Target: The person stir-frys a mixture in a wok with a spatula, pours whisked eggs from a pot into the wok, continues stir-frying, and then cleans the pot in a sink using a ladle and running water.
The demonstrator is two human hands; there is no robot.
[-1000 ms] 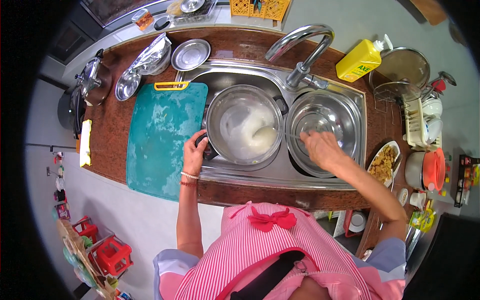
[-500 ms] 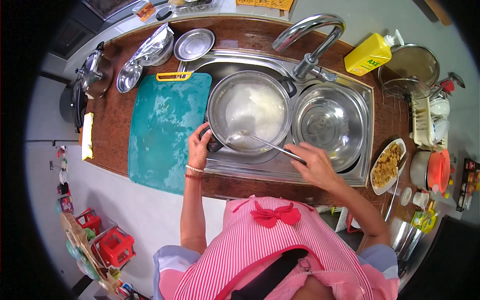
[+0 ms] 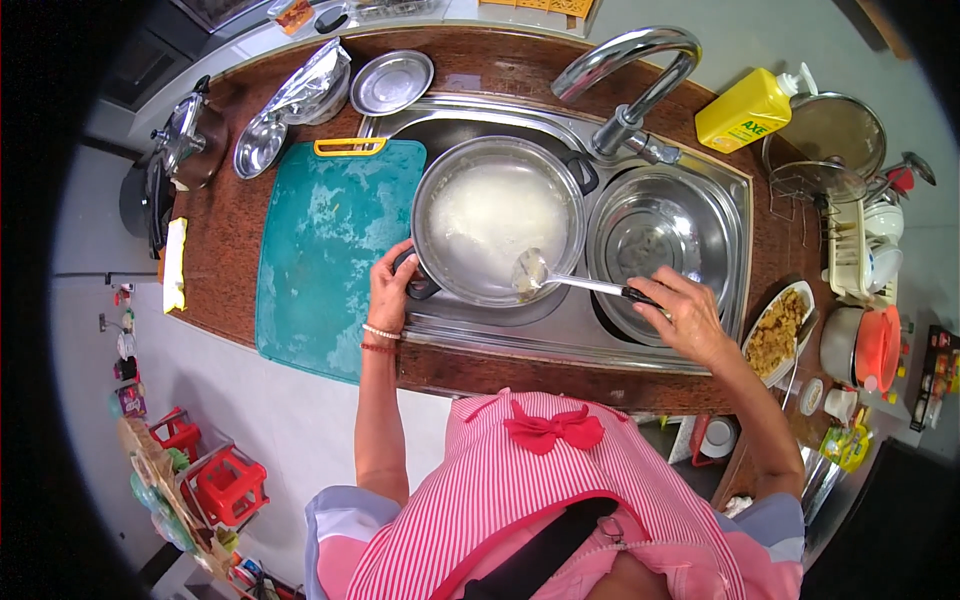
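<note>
A steel pot [image 3: 424, 190] with two black handles sits over the left basin of the sink, holding a cloudy whitish mixture [image 3: 500, 212]. My left hand [image 3: 388, 290], with two bead bracelets at its wrist, grips the pot's near-left handle [image 3: 424, 287]. In my right hand [image 3: 690, 318] is a ladle [image 3: 585, 283] with a black grip. Its bowl is over the pot's near-right rim and carries a little of the contents. Under the ladle's handle, in the right basin, stands a large steel bowl [image 3: 610, 210].
A wet green cutting board [image 3: 310, 260] lies left of the sink [image 3: 480, 343]. Behind it are a steel plate [image 3: 392, 82] and a foil-topped bowl [image 3: 318, 95]. The faucet [image 3: 625, 125] arches behind the sink. At right are a yellow bottle [image 3: 745, 112] and a dish of brown food [image 3: 775, 335].
My right hand has moved right, drawing the ladle's bowl up out of the mixture to the pot's near-right rim. My left hand still holds the pot handle.
</note>
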